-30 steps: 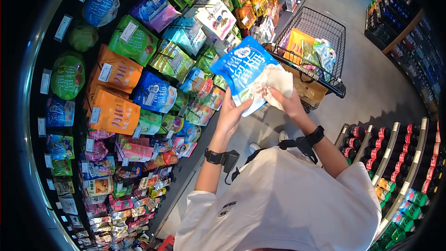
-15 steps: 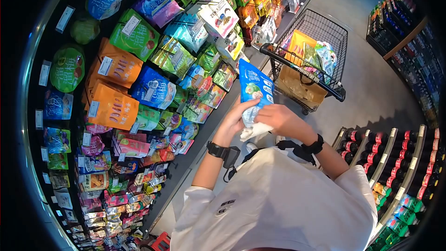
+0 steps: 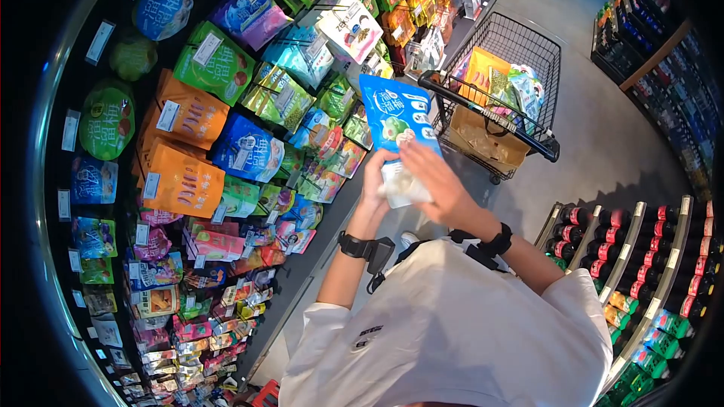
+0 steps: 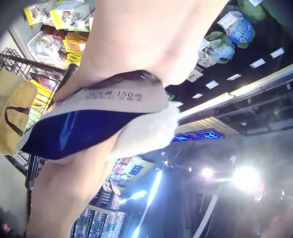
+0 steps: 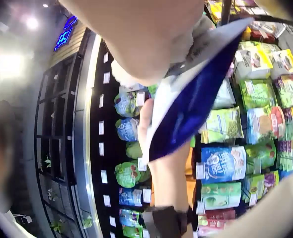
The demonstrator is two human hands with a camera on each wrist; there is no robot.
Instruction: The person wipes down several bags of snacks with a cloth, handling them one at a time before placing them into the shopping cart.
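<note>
A blue snack pouch [image 3: 392, 102] with white lettering and a picture of green fruit is held upright in front of the chest. My left hand [image 3: 373, 182] grips its lower left side, thumb across the front. Over the lower front lies my right hand [image 3: 443, 187], its fingers straight, slanting up across the pouch and blurred. A crumpled white cloth-like piece [image 4: 149, 136] shows at the pouch's lower end in the left wrist view, partly hidden by hands and pouch. From the right wrist, the pouch's dark blue end [image 5: 193, 106] faces the camera.
Hanging snack bags, orange pouches [image 3: 185, 181] among them, fill the shelf wall on the left. Ahead stands a black shopping cart [image 3: 554, 68] with several bags inside and a brown bag [image 3: 486, 139] below its handle. Racks of bottles [image 3: 641, 256] stand at the right.
The pouch has turned and come down closer to the body, then swung its front back up. The right hand went from pinching the white piece at the right edge to lying across the pouch's front.
</note>
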